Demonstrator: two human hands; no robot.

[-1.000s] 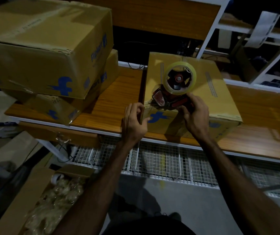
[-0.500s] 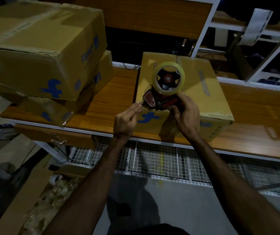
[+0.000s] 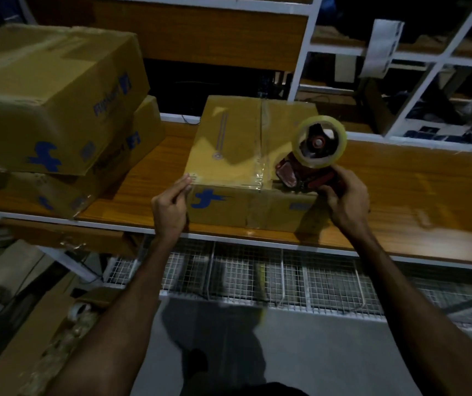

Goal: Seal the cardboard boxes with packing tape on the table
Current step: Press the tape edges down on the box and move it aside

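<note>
Box point(image 3: 237, 144) now taped; dispenser point(image 3: 312, 167) moved right in right hand point(image 3: 343, 201).

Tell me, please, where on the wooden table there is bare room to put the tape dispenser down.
Bare wood lies right of the middle box, beyond the right hand. A narrower strip runs between that box and the stacked boxes. The table's left end is crowded.

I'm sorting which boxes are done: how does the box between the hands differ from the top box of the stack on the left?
The box between the hands lies flat on the table, alone; the top stacked box rests tilted on another box. The first looks smaller, with clear tape along its centre seam. The left hand touches its corner; nothing touches the stacked one. Both are brown with blue logos.
</note>
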